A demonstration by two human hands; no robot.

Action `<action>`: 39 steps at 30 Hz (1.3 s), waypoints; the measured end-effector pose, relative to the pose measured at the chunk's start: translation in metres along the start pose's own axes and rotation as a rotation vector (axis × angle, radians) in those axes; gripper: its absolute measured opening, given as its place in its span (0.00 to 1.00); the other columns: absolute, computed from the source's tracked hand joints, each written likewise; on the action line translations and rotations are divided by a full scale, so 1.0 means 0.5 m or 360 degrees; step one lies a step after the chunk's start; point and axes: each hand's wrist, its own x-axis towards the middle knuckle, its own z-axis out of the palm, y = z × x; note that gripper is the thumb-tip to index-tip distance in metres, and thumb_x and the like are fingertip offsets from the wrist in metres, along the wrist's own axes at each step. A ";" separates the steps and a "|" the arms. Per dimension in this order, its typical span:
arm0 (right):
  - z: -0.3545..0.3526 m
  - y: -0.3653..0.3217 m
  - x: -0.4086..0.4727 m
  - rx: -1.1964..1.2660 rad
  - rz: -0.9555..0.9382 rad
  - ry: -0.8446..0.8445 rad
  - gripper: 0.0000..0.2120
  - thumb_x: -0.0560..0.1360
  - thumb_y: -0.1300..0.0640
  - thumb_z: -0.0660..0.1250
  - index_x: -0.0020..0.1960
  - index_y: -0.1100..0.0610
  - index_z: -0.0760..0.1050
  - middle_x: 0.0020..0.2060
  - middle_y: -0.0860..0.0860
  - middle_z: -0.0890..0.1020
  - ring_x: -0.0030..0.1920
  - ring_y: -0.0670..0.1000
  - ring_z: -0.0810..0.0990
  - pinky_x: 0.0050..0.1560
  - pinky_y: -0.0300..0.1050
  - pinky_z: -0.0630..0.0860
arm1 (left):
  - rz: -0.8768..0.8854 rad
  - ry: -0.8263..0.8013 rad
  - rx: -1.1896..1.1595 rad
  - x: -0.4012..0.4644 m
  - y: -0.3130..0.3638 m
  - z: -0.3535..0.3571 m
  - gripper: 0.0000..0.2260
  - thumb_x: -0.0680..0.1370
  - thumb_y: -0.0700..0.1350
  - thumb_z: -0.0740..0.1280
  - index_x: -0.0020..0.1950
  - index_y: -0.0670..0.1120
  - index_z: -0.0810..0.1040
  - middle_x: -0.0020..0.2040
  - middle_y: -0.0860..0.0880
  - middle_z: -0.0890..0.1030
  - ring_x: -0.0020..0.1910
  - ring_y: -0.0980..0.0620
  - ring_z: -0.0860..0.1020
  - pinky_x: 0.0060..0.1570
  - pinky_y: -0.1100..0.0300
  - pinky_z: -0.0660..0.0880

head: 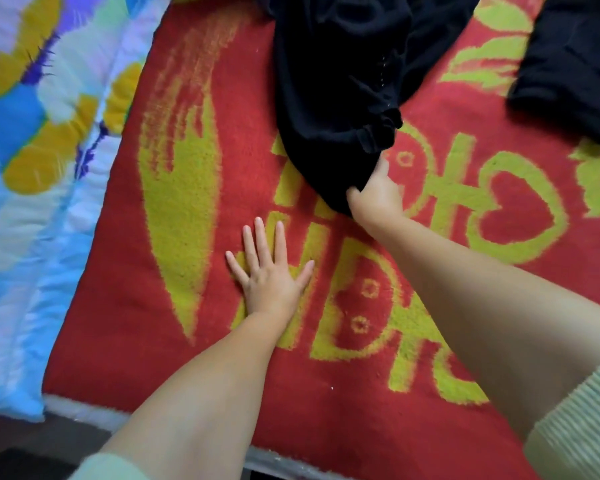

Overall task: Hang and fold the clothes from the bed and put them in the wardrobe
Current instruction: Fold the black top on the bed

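Note:
A crumpled black garment (340, 84) lies on the red and yellow blanket (118, 306) that covers the bed, reaching from the top edge down to the middle. My right hand (378, 199) grips its near hem, fingers curled into the cloth. My left hand (269, 271) lies flat on the blanket with fingers spread, a little to the left of the garment and apart from it. A second black garment (568, 64) lies at the top right, partly cut off by the frame.
A quilt with blue, white and orange flowers (32, 168) lies along the left side of the bed. The bed's near edge (84, 414) runs across the bottom left, with dark floor below it.

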 end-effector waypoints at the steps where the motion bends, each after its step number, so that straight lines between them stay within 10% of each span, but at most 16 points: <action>1: 0.001 0.002 -0.015 -0.0104 -0.0050 -0.0029 0.22 0.77 0.57 0.61 0.68 0.60 0.58 0.52 0.60 0.77 0.53 0.63 0.77 0.45 0.50 0.71 | -0.0005 -0.0027 -0.0001 0.001 0.000 -0.002 0.37 0.76 0.68 0.48 0.76 0.53 0.35 0.77 0.46 0.34 0.75 0.46 0.34 0.68 0.38 0.32; 5: 0.002 0.041 -0.103 -0.0294 -0.0167 -0.0188 0.17 0.78 0.56 0.60 0.62 0.61 0.60 0.37 0.54 0.71 0.42 0.61 0.76 0.35 0.48 0.66 | -0.0018 -0.0151 -0.0034 0.010 0.003 -0.024 0.37 0.77 0.67 0.52 0.76 0.54 0.35 0.76 0.48 0.32 0.75 0.47 0.32 0.69 0.37 0.34; 13: -0.042 0.229 -0.309 -0.0393 -0.0033 -0.0401 0.12 0.77 0.56 0.60 0.53 0.57 0.58 0.38 0.55 0.72 0.42 0.61 0.77 0.36 0.48 0.68 | -0.0049 -0.0575 -0.0131 0.009 0.024 -0.132 0.37 0.78 0.56 0.62 0.78 0.53 0.41 0.78 0.46 0.39 0.77 0.46 0.42 0.73 0.42 0.51; 23: -0.154 0.362 -0.543 -0.0497 -0.0146 -0.0729 0.11 0.77 0.54 0.60 0.53 0.58 0.60 0.39 0.53 0.71 0.40 0.57 0.72 0.30 0.47 0.64 | 0.1014 -0.0696 0.0057 -0.360 0.199 -0.151 0.34 0.76 0.50 0.64 0.78 0.45 0.53 0.77 0.42 0.56 0.75 0.46 0.57 0.72 0.55 0.57; 33: -0.393 0.438 -0.647 -0.0053 -0.0365 -0.0488 0.11 0.70 0.54 0.67 0.52 0.54 0.72 0.42 0.49 0.80 0.43 0.51 0.78 0.42 0.46 0.73 | 0.0584 -0.0721 -0.0738 -0.505 0.322 -0.218 0.20 0.73 0.39 0.67 0.65 0.42 0.71 0.61 0.45 0.77 0.62 0.47 0.75 0.59 0.59 0.71; 39: -0.582 0.391 -0.599 -0.0391 -0.0729 -0.0414 0.33 0.69 0.37 0.69 0.70 0.46 0.64 0.56 0.46 0.77 0.56 0.49 0.77 0.53 0.44 0.73 | 0.0600 -0.0925 -0.1374 -0.500 0.370 -0.403 0.13 0.73 0.43 0.73 0.56 0.51 0.78 0.53 0.55 0.83 0.53 0.59 0.79 0.53 0.65 0.75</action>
